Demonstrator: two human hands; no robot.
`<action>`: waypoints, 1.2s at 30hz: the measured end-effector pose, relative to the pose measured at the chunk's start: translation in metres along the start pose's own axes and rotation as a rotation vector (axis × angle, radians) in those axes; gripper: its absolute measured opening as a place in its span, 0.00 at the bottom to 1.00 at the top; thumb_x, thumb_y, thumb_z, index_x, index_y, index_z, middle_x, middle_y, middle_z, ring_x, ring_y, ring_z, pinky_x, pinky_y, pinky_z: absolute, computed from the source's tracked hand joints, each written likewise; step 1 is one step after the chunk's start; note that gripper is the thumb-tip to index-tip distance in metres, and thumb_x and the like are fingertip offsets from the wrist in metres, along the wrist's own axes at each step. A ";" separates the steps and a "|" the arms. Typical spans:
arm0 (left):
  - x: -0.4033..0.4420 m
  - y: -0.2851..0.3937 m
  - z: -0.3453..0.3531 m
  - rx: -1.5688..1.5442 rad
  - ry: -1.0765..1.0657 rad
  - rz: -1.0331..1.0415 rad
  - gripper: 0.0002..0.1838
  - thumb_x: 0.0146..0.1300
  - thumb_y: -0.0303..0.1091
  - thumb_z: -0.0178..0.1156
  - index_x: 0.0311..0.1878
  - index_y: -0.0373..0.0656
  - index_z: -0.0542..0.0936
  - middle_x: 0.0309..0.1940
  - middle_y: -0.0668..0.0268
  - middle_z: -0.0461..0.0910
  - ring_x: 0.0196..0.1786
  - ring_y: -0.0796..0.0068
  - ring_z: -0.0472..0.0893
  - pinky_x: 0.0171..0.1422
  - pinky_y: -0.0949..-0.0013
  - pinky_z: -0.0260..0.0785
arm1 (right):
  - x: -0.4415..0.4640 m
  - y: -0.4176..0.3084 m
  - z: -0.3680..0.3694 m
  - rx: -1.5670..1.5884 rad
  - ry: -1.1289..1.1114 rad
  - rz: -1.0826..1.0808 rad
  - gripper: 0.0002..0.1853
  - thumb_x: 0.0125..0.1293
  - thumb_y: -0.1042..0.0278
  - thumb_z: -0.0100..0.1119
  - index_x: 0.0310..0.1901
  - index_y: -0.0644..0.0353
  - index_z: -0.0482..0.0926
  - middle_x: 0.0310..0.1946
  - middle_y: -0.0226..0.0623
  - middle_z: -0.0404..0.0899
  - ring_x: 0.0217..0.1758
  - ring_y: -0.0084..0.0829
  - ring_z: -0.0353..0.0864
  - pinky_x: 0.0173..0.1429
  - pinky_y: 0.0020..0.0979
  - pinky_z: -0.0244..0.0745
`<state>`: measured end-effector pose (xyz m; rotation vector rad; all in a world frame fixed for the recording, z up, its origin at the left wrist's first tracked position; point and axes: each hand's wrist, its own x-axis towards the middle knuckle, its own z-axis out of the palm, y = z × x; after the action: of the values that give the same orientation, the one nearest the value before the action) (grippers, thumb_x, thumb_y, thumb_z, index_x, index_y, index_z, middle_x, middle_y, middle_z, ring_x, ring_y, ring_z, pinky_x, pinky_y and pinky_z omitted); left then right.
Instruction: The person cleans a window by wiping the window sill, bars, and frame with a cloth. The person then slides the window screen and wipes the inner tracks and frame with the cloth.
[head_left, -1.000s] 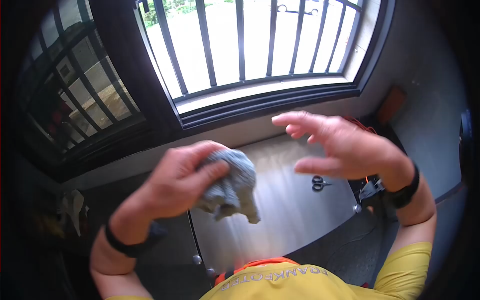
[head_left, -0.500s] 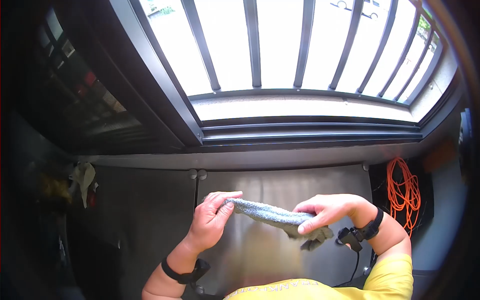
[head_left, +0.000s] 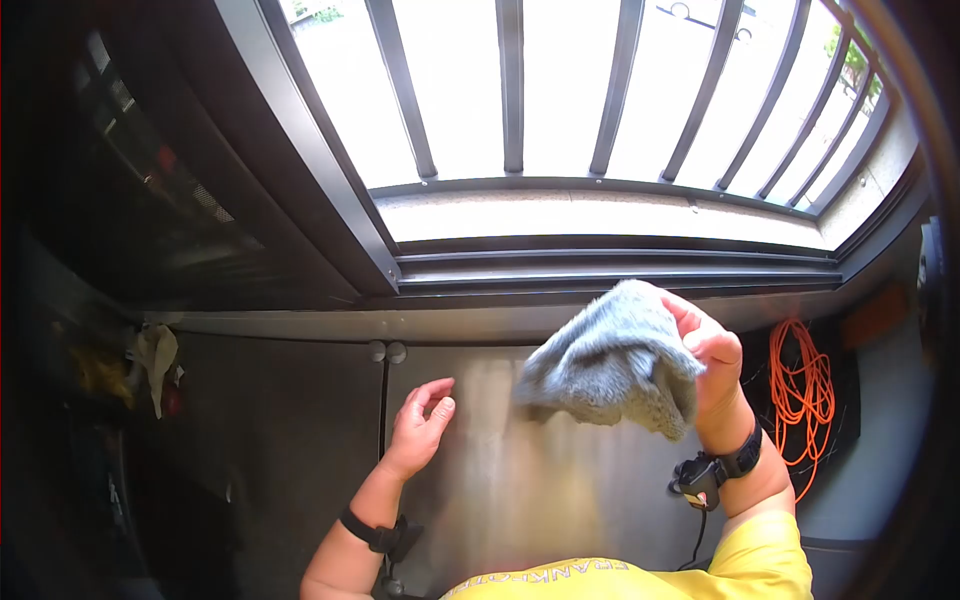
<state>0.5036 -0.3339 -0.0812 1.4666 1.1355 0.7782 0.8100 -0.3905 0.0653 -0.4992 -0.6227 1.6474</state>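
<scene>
A fluffy grey-blue cloth (head_left: 615, 365) hangs loosely from my right hand (head_left: 712, 350), which grips it by its upper right edge. Its left end is smeared by motion, above the metal surface. My left hand (head_left: 422, 425) is apart from the cloth, over the seam between two metal panels. Its fingers are partly curled with a gap between thumb and fingertips, and nothing is in it.
Brushed metal panels (head_left: 470, 430) lie below my hands. Beyond them is a window track (head_left: 620, 268) with dark vertical bars (head_left: 510, 90). An orange cord (head_left: 800, 385) hangs coiled at right. A pale cloth-like thing (head_left: 155, 365) is at left.
My left hand has let go of the cloth and moved slightly left. My right hand has risen toward the window with the cloth, which has gone from stretched to hanging open.
</scene>
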 end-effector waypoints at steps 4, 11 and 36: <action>-0.008 -0.042 -0.011 0.403 0.076 -0.032 0.12 0.60 0.31 0.56 0.46 0.38 0.77 0.45 0.56 0.74 0.49 0.62 0.75 0.49 0.63 0.71 | 0.040 -0.011 0.024 -0.321 0.010 -0.171 0.28 0.56 0.78 0.57 0.59 0.69 0.62 0.51 0.46 0.75 0.54 0.32 0.76 0.59 0.31 0.71; -0.013 -0.104 0.001 0.880 0.338 0.400 0.09 0.51 0.27 0.55 0.37 0.43 0.75 0.36 0.58 0.71 0.41 0.56 0.73 0.46 0.56 0.68 | 0.162 0.036 0.033 -0.867 -0.332 0.008 0.22 0.65 0.71 0.49 0.61 0.57 0.70 0.50 0.32 0.77 0.53 0.25 0.74 0.60 0.27 0.68; -0.009 -0.108 -0.001 0.831 0.333 0.395 0.07 0.48 0.27 0.56 0.33 0.43 0.73 0.32 0.59 0.70 0.39 0.55 0.72 0.43 0.55 0.68 | 0.200 0.087 0.005 -2.112 -0.543 -0.647 0.16 0.55 0.69 0.61 0.47 0.45 0.80 0.46 0.28 0.75 0.54 0.36 0.69 0.61 0.42 0.59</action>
<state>0.4741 -0.3455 -0.1850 2.3671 1.5480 0.8870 0.7090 -0.2036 0.0169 -1.0632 -2.5225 -0.1066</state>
